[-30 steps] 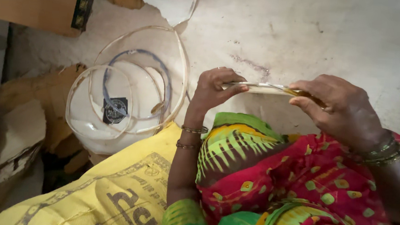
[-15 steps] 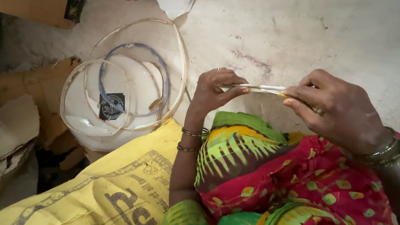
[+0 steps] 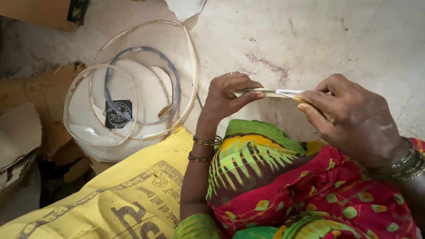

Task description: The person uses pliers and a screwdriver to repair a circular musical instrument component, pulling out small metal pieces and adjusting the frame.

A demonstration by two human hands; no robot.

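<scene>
A: Item one — thin pale strip, held level above the lap, both ends pinched. Left hand closed on its near end with fingertips; right hand closed on the far end, where a small yellow bit shows.

B: Hazards?

A: The strip looks stiff and slender, so it may kink or snap if the two pinches bend it too hard. It may also slip from the left fingertips, since the grip there is light. An edge could nick a finger — I cannot tell how sharp it is.

B: Surface and room?

A: Rough grey floor, stained. Stack of pale hoops on white sheets well to the left. Yellow printed sack beside the knee. Torn cardboard at the left edge.
</scene>
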